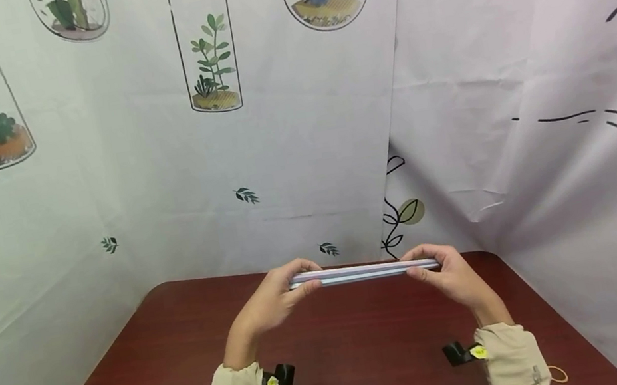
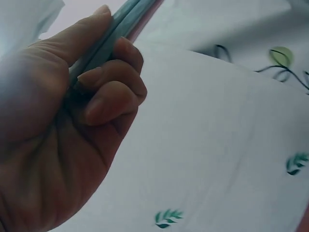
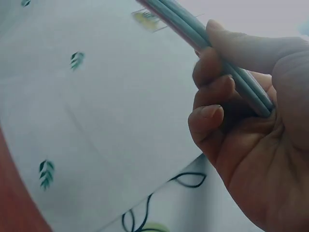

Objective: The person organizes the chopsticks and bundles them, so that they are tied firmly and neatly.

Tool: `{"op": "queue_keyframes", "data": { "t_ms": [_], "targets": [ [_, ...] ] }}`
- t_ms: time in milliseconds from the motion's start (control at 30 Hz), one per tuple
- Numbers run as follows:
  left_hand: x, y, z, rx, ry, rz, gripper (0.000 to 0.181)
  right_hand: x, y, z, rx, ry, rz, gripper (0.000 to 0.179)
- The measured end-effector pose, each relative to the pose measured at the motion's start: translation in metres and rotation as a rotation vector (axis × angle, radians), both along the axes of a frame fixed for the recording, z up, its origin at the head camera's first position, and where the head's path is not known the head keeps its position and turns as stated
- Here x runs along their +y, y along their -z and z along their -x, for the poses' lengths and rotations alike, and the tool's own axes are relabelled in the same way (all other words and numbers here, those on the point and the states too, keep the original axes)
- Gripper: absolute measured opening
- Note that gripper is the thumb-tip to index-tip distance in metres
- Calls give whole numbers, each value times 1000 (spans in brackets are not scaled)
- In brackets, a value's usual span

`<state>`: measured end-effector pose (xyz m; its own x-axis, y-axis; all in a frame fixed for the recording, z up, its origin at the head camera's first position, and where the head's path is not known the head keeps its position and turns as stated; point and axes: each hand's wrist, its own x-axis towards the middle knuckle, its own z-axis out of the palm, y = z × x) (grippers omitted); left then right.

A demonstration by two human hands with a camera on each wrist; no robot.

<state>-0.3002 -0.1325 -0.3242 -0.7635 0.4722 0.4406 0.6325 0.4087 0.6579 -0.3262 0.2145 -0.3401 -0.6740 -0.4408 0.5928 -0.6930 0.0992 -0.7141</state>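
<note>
Both hands hold a flat bundle [image 1: 363,272] above the bench [image 1: 149,372], long axis running nine to three: left grip [image 1: 277,298] and right grip [image 1: 449,274] clasp its ends.

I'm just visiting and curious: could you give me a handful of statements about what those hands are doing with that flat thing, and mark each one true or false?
1. Both hands hold the flat item above the table. True.
2. The left hand rests flat on the table. False: its fingers curl round the item's left end.
3. The item is held roughly level, edge toward the camera. True.
4. The right hand holds a cup. False: it grips the item's right end.
5. The sheet behind shows printed plants. True.
</note>
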Motion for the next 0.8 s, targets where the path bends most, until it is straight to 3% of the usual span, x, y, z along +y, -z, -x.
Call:
{"op": "queue_keyframes", "data": {
  "t_ms": [133, 300, 400, 533, 633, 767, 800],
  "targets": [
    [0, -7, -5, 17, 11, -9, 22, -2, -5, -7, 35, 18, 47, 16],
    [0, 0, -12, -7, 14, 3, 28, -2, -1, -16, 70, -6, 85, 20],
    [1, 0, -12, 22, 6, -7, 29, -2, -3, -16, 97, -4, 92, 20],
    [6, -4, -6, 75, 15, -53, 27, 0, -10, -11, 190, 68, 51, 26],
    [9, -4, -2, 90, 11, -83, 24, 1, -14, -8, 351, 192, -64, 26],
    [11, -2, 2, 105, -8, -105, 23, -3, -17, -7, 654, 467, -257, 11],
    [12, -2, 3, 106, -15, -109, 23, -5, -17, -7, 715, 527, -288, 15]
  ]
}}
